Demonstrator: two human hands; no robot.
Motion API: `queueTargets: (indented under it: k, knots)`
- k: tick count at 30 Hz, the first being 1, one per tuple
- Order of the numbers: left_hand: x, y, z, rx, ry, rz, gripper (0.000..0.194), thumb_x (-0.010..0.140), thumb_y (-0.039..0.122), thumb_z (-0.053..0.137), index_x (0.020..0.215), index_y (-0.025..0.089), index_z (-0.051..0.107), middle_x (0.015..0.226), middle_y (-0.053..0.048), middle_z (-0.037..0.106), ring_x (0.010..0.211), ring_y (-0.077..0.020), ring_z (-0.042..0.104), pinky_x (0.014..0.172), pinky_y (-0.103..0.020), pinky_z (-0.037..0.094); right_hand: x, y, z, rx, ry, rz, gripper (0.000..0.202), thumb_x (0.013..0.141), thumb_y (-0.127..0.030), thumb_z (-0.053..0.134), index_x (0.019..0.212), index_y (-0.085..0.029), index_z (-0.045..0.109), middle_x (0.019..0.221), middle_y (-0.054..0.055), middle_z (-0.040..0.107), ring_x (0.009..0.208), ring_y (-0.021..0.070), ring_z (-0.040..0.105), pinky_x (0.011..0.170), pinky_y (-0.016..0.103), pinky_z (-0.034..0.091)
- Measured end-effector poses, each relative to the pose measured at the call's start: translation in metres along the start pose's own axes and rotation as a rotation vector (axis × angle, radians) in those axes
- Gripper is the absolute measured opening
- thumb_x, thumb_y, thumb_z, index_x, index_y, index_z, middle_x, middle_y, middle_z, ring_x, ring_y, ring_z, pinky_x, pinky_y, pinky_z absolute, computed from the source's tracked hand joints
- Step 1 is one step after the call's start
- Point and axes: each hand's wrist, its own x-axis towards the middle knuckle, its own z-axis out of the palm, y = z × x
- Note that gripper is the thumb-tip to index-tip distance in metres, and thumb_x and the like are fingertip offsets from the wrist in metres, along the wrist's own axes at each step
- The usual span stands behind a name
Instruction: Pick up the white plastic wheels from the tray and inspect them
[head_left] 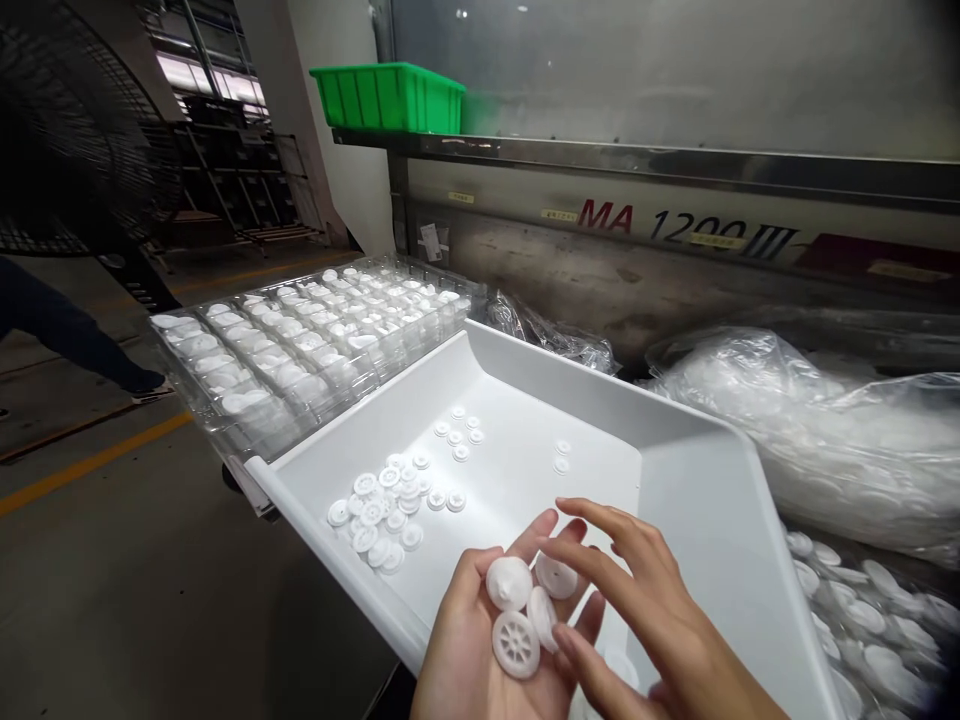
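Note:
Several white round plastic parts rest in the cupped palm of my left hand, one showing spokes and another a cone-shaped top. My right hand is over them with its fingers spread, a fingertip touching the edge of one part. Both hands are above the near side of a light grey tray. On the tray's left part lies a loose cluster of small white wheels, with a few more farther back and two near the middle.
A clear plastic tray filled with white parts stands at the left. Plastic bags and loose white parts lie at the right. A green bin sits on the machine ledge. A fan and a person's leg are at far left.

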Motion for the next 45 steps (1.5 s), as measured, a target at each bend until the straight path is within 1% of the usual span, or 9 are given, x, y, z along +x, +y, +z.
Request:
queueTargets:
  k: [7,16,21,23,26,30,37,41,45]
  knots:
    - [-0.010,-0.011,0.003,0.020,-0.056,-0.097,0.053,0.088,0.024,0.046,0.139,0.012,0.041,0.109,-0.015,0.066,0.092,-0.0231,0.068,0.083,-0.027,0.048,-0.005,0.025,-0.013,-0.090,0.011,-0.122,0.023,0.094,-0.027,0.054,0.117,-0.025,0.054,0.129,0.009,0.046,0.115,0.0190,0.049,0.080,0.021,0.058]
    - [0.000,-0.021,-0.003,0.040,-0.231,-0.198,0.057,0.086,0.021,0.036,0.140,0.003,0.035,0.098,-0.015,0.068,0.082,-0.0192,0.067,0.085,-0.029,0.049,-0.013,0.030,-0.027,-0.106,0.073,-0.210,0.028,0.096,-0.013,0.046,0.123,-0.019,0.052,0.105,0.005,0.061,0.099,0.0146,0.055,0.077,0.020,0.052]
    - [0.002,-0.018,-0.001,0.007,-0.185,-0.214,0.054,0.086,0.021,0.044,0.141,0.026,0.040,0.077,-0.004,0.071,0.083,-0.0178,0.069,0.079,-0.025,0.051,-0.019,0.024,-0.017,-0.371,0.060,-0.430,0.040,0.104,-0.026,0.022,0.127,-0.012,0.052,0.125,0.008,0.062,0.117,0.0263,0.051,0.084,0.037,0.047]
    - [0.002,-0.015,-0.001,-0.004,-0.169,-0.208,0.057,0.086,0.019,0.047,0.142,0.025,0.039,0.081,-0.004,0.072,0.084,-0.0163,0.069,0.078,-0.023,0.051,-0.019,0.023,-0.017,-0.378,0.052,-0.477,0.040,0.105,-0.030,0.024,0.122,-0.013,0.055,0.130,0.009,0.059,0.123,0.0280,0.048,0.085,0.040,0.045]
    - [0.002,-0.008,-0.005,0.022,-0.129,-0.163,0.056,0.087,0.017,0.048,0.142,0.011,0.038,0.097,-0.010,0.072,0.085,-0.0166,0.070,0.086,-0.026,0.051,-0.014,0.029,-0.027,-0.244,-0.022,-0.382,0.028,0.103,-0.027,0.036,0.121,-0.020,0.056,0.132,0.005,0.056,0.126,0.0214,0.045,0.091,0.032,0.046]
    - [0.002,0.007,-0.017,0.075,-0.197,-0.080,0.047,0.089,0.022,0.045,0.135,0.011,0.049,0.129,-0.015,0.061,0.119,-0.0302,0.058,0.099,-0.037,0.047,0.016,0.068,-0.029,-0.170,-0.054,-0.026,0.022,0.100,-0.026,0.041,0.121,-0.028,0.048,0.120,0.003,0.055,0.112,0.0175,0.052,0.092,0.033,0.047]
    - [-0.003,0.015,-0.015,0.103,-0.182,0.015,0.046,0.088,0.021,0.045,0.132,0.006,0.052,0.129,-0.014,0.061,0.122,-0.0306,0.054,0.100,-0.037,0.045,0.093,0.150,0.047,-0.261,-0.374,0.535,0.032,0.092,-0.031,0.062,0.119,-0.016,0.054,0.113,0.008,0.057,0.089,0.0194,0.061,0.076,0.038,0.055]
    - [-0.004,0.013,-0.005,0.073,-0.131,0.068,0.044,0.090,0.018,0.040,0.130,0.005,0.052,0.124,-0.012,0.065,0.116,-0.0290,0.059,0.095,-0.035,0.048,0.113,0.141,0.078,-0.129,-0.398,0.518,0.027,0.093,-0.031,0.061,0.115,-0.016,0.056,0.115,0.008,0.057,0.094,0.0206,0.060,0.081,0.040,0.054]
    - [-0.004,0.016,-0.002,0.055,-0.112,0.083,0.044,0.090,0.017,0.037,0.131,0.006,0.051,0.121,-0.010,0.066,0.114,-0.0282,0.061,0.092,-0.034,0.049,0.111,0.100,0.070,0.140,-0.374,0.298,0.023,0.095,-0.028,0.058,0.114,-0.017,0.057,0.114,0.007,0.058,0.089,0.0179,0.060,0.080,0.038,0.053]
